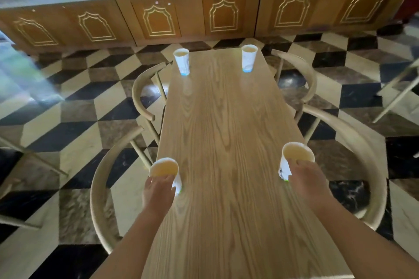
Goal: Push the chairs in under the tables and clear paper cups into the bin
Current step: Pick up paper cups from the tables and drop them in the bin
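A long wooden table (226, 133) runs away from me. My left hand (158, 195) wraps around a white paper cup (164, 169) at the near left edge. My right hand (306, 180) grips another white paper cup (294, 157) at the near right edge. Two more paper cups stand at the far end, the far left cup (182, 61) and the far right cup (248, 58). Curved-back wooden chairs flank the table: a near left chair (99, 186), a far left chair (140, 95), a near right chair (362, 158) and a far right chair (303, 70), all tucked close to the table.
A wooden counter with carved panels (222, 16) lines the far wall. The floor is a checkered cube pattern (79, 106). Legs of another table or chair (394, 95) show at the right, and more furniture legs (27, 154) at the left.
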### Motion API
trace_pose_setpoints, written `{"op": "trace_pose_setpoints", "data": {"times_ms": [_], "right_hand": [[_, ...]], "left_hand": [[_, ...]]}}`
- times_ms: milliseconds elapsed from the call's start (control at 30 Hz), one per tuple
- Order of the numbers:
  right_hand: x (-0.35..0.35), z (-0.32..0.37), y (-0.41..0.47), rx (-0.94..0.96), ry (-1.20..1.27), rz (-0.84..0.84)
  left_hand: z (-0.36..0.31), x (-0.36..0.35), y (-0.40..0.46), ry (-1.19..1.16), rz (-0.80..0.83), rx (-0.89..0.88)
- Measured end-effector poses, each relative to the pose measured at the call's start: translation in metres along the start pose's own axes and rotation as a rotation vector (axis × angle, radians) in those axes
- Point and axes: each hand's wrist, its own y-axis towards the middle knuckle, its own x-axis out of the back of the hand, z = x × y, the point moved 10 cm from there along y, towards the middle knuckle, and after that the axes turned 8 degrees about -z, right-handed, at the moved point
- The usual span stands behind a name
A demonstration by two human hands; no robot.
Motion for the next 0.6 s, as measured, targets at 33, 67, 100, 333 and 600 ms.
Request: {"op": "trace_pose_setpoints", "data": {"times_ms": [33, 67, 100, 333, 600], "right_hand": [[-0.001, 0.001, 0.001, 0.0, 0.016, -0.004], [0.0, 0.0, 0.002, -0.012, 0.049, -0.031], [0.002, -0.003, 0.003, -0.048, 0.106, -0.058], [0.021, 0.011, -0.019, 0.017, 0.097, -0.128], [0.06, -0.005, -0.072, -0.08, 0.199, -0.3]], "left_hand": [[0.001, -0.001, 0.002, -0.011, 0.002, 0.01], [0.001, 0.0, 0.003, -0.017, 0.005, 0.015], [-0.002, 0.001, 0.005, -0.014, -0.002, 0.002], [-0.074, 0.013, 0.013, -0.124, -0.007, -0.196], [-0.22, 0.033, -0.005, -0.359, -0.051, -0.555]]}}
